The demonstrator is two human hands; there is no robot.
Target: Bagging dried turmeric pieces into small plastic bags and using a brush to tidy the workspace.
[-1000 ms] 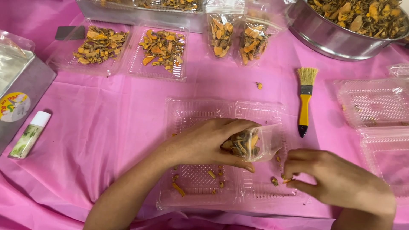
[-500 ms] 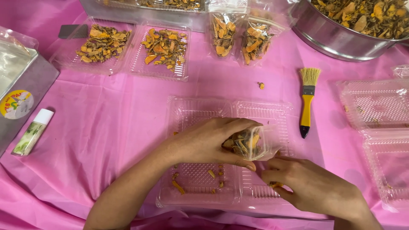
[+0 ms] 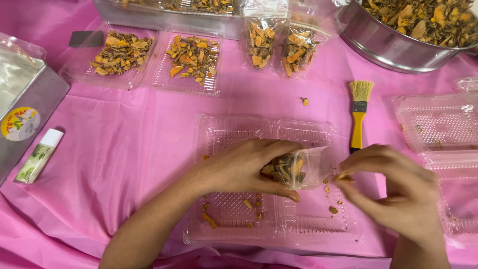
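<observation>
Clear plastic pouch (image 3: pixel 303 169) of dried orange slices, clasped in left hand (image 3: pixel 244 167) above open clamshell tray (image 3: pixel 224 132). Right hand (image 3: pixel 393 187) pinches one slice (image 3: pixel 342 176) beside pouch mouth. Advice: keep mouth wide, feed over tray.

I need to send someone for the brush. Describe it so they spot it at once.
On the pink tablecloth, look below the big steel bowl. The brush lies just right of the open clear clamshell tray, above the right hand. It alone has a yellow handle and pale bristles.
</observation>
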